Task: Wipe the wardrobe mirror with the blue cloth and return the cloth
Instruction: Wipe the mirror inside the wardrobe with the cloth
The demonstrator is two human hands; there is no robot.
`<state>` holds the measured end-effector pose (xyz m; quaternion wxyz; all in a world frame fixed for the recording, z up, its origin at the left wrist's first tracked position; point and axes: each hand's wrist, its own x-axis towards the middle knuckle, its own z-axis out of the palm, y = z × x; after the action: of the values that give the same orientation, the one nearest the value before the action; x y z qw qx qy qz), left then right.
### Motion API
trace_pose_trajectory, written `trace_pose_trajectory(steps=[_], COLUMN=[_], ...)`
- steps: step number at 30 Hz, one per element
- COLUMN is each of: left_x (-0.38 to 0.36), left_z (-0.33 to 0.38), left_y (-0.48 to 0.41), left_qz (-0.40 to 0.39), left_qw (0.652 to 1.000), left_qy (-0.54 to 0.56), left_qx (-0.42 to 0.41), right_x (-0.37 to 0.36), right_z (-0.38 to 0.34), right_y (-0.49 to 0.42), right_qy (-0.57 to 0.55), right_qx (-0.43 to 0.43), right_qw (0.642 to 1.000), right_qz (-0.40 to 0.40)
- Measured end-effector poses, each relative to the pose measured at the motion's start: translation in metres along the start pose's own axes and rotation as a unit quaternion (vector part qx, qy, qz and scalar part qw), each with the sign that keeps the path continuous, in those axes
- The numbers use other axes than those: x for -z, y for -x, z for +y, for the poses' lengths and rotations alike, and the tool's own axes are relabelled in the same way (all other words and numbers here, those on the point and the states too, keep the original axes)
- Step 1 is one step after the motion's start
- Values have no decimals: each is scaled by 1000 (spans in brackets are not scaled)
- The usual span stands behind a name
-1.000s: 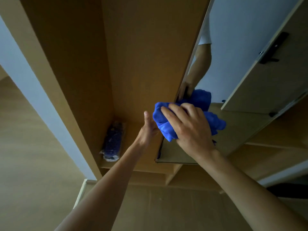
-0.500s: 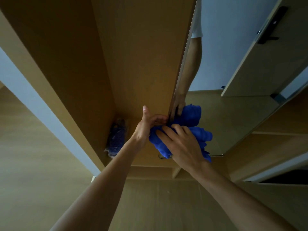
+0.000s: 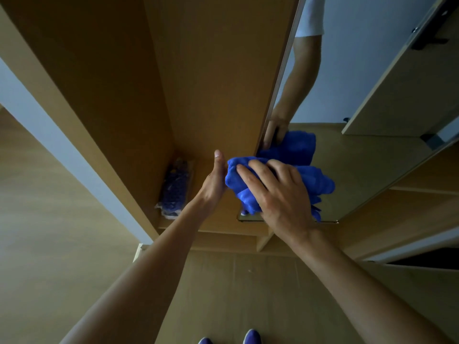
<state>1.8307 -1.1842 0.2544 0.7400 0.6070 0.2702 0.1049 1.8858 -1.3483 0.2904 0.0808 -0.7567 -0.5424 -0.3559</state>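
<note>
Against wardrobe mirror, right hand grips bunched, bright-blue cloth.

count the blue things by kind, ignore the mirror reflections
blue cloth: 1
wrapped blue bundle on the wardrobe shelf: 1
blue shoes: 2
total: 4

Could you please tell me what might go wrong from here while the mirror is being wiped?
1. The right hand presses the blue cloth against the wardrobe mirror near its edge. That push might shift the mirror if the left hand, beside that edge, slips.
2. The cloth is bunched into a wad, so it may leave streaks or miss the mirror's lower corner.
</note>
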Motion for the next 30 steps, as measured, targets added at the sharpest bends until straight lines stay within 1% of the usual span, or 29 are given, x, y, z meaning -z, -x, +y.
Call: trace_pose_trajectory(steps=[2,6,11,13,17,18,20,23,30], left_x=[1,-2,0,-1,1,3,3,1,-7], left_z=[-4,-11,-12,-10,-8,-8,-7,-9,-25], left_y=[-2,-3,-1,1,3,4,7,10,-1], left_qz=[5,-8,-23,-29,-28,-27,-30,-26,4], left_qw=[1000,998,996,996,995,995,994,994,988], left_qy=[-19,-52,-67,-76,-84,-86,-91,-91,-113], left_qx=[0,-30,-45,-46,-44,-44,-47,-56,-109], right_x=[-20,-51,-65,-59,-40,-37,-34,-43,-89], right_z=[-7,-14,-19,-17,-12,-11,-10,-13,-33], right_y=[17,41,54,53,41,38,34,40,78], right_qy=[-7,-18,-27,-35,-30,-29,-21,11,3], right_qx=[2,4,35,31,-5,-9,-8,10,39], right_qw=[1000,998,988,989,999,999,1000,1000,990], right_qz=[-21,-59,-145,-142,-34,-16,-6,-26,-137])
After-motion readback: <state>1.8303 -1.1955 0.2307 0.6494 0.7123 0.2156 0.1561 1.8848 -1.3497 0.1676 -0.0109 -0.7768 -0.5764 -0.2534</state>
